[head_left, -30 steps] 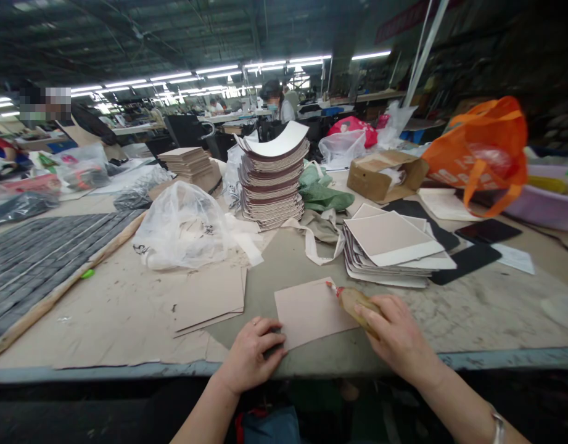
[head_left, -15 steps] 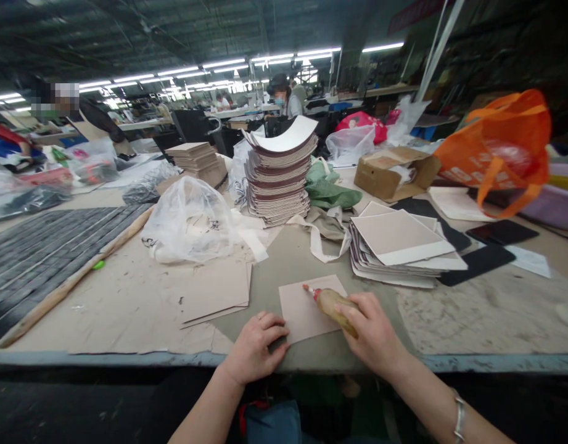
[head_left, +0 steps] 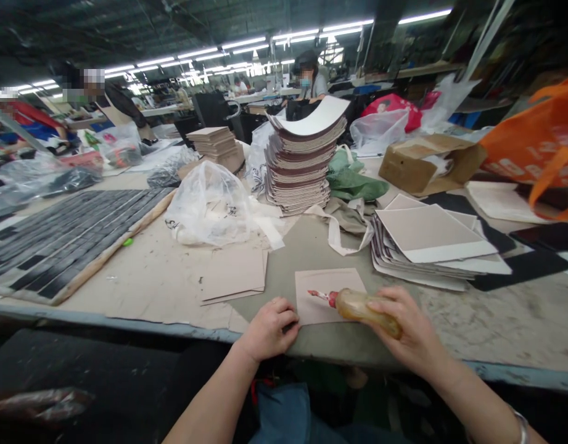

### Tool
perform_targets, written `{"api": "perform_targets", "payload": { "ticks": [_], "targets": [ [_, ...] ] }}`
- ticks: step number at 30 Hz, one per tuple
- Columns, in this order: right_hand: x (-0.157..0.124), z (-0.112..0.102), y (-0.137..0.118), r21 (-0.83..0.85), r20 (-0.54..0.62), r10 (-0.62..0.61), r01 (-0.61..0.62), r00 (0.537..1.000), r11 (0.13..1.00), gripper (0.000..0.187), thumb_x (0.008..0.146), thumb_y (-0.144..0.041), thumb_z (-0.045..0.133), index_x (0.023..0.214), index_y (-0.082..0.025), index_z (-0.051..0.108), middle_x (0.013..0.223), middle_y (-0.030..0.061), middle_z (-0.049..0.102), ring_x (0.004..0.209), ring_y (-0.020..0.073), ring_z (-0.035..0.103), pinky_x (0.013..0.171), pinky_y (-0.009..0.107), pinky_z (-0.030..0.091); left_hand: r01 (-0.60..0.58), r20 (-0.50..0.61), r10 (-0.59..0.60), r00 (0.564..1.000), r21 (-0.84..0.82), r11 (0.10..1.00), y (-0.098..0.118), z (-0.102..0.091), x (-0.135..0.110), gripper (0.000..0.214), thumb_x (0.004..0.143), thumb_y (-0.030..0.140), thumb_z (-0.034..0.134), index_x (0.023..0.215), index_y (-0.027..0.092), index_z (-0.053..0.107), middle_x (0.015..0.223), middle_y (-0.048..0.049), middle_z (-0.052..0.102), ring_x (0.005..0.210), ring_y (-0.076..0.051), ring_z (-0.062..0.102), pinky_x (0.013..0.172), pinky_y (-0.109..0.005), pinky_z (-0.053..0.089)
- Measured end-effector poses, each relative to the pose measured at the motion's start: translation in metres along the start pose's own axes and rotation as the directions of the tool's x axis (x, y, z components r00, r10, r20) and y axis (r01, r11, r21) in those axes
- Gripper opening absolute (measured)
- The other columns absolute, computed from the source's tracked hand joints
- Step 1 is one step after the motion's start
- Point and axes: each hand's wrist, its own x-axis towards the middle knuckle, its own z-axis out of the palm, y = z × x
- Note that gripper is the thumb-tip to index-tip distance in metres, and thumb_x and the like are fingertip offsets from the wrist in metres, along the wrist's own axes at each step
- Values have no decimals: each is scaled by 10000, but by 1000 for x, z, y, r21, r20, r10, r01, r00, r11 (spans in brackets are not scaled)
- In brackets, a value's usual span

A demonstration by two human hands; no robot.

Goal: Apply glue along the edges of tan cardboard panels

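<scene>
My right hand (head_left: pixel 406 327) is wrapped round a yellowish squeeze bottle (head_left: pixel 364 308) with a red, smeared nozzle. The bottle is tilted low, its tip pointing left over a beige card (head_left: pixel 323 316). Whether the tip touches the card I cannot tell. At the card's lower left edge, my left hand (head_left: pixel 273 330) has its fingers curled and pressed together, holding that edge. A few similar beige cards (head_left: pixel 232 274) lie to the left. On the right is a pile of larger boards (head_left: pixel 436 234), beige with white edges.
Behind stands a tall stack of curved boards (head_left: pixel 302 166), beside a clear plastic bag (head_left: pixel 212 206) and green cloth (head_left: pixel 355 176). An open cardboard box (head_left: pixel 411 169) and an orange bag (head_left: pixel 538 148) are at right. Dark strips (head_left: pixel 80 234) cover the left. Co-workers are farther back.
The view has turned left, so things appear farther right. The bottle lies more level, and its tip has moved toward the card's left edge. My left hand stays at the card.
</scene>
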Motion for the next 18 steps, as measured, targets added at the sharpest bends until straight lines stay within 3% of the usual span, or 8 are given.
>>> {"api": "perform_targets", "payload": {
  "ticks": [7, 13, 18],
  "targets": [
    [10, 19, -6, 36, 96, -114, 111, 989, 993, 354, 795, -1, 514, 1080, -211, 520, 1061, 100, 491, 960, 232, 476, 803, 393, 445, -28, -34, 28, 999, 12, 1000, 0, 0, -1, 154, 859, 163, 527, 804, 175, 670, 851, -68, 616, 806, -165, 554, 733, -301, 462],
    [5, -2, -13, 120, 259, -117, 88, 959, 989, 368, 799, 4, 486, 1095, -213, 508, 1076, 103, 469, 960, 227, 460, 778, 370, 445, -30, -29, 31, 999, 17, 999, -1, 1, -1, 162, 853, 152, 528, 792, 181, 675, 836, -62, 614, 798, -164, 554, 725, -299, 459],
    [3, -4, -12, 163, 271, -118, 75, 955, 984, 390, 797, -19, 504, 1129, -224, 493, 1093, 104, 470, 984, 232, 465, 791, 371, 455, -30, -23, 30, 999, 11, 999, -2, 1, -1, 148, 846, 152, 536, 784, 177, 668, 832, -65, 615, 794, -165, 557, 727, -302, 461]
  ]
}}
